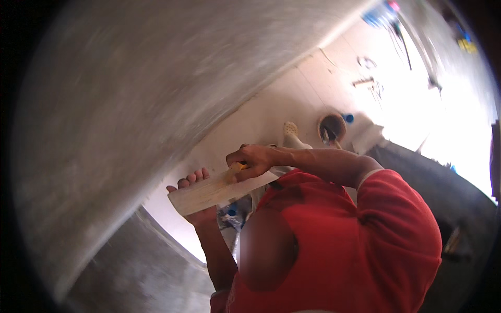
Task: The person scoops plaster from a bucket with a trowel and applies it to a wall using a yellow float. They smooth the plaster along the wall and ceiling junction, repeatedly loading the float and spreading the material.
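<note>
My right hand (pixel 254 159) is closed around the yellowish handle of a plastering trowel (pixel 211 194). The trowel's long, flat, pale blade points down to the left, its face smeared with light material. Behind the blade's far end is my left hand (pixel 194 176), fingers stretched out beyond the edge. The blade hides most of the left palm, and I cannot tell whether the two touch. A cream shoe with holes (pixel 290 128) shows just beyond my right forearm.
A large grey plastered wall (pixel 120 99) rises close on the left. On the pale floor (pixel 271 115) stand a round bucket (pixel 322 125) with tools inside and a small blue container (pixel 348 118). Farther off lie scattered tools (pixel 364 82) and a clear bluish bottle (pixel 380 15).
</note>
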`<state>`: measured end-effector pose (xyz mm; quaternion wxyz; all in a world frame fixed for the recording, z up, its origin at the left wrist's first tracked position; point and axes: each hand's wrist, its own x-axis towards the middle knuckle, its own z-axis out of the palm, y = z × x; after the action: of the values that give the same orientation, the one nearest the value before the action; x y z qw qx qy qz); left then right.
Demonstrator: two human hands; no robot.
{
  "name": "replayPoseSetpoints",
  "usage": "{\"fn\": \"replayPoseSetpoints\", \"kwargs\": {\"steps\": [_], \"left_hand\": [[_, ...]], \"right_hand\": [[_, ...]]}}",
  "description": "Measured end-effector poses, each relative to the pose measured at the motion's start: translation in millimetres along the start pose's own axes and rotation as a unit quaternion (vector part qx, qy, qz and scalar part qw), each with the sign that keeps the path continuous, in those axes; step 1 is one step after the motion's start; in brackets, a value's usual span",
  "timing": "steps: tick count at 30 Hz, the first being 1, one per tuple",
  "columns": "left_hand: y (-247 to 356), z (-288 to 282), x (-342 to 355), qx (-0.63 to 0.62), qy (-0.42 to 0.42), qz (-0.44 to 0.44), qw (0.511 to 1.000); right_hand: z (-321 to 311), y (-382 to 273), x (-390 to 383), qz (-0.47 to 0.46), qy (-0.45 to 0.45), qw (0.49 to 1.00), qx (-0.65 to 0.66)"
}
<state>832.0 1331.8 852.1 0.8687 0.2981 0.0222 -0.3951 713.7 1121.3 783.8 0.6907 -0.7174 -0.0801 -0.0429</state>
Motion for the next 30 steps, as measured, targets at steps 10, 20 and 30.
{"fn": "replayPoseSetpoints", "kwargs": {"steps": [10, 20, 30], "left_hand": [[-159, 85, 3, 0.393, -0.111, -0.148, 0.901], [-242, 99, 39, 0.378, -0.277, -0.415, 0.78], [-226, 110, 70, 0.399, -0.299, -0.528, 0.687]], "right_hand": [[-63, -74, -171, 0.042, 0.249, 0.964, 0.078], [-63, -103, -246, -0.039, 0.581, 0.739, 0.339], [-24, -49, -235, 0.026, 0.749, 0.66, -0.059]]}}
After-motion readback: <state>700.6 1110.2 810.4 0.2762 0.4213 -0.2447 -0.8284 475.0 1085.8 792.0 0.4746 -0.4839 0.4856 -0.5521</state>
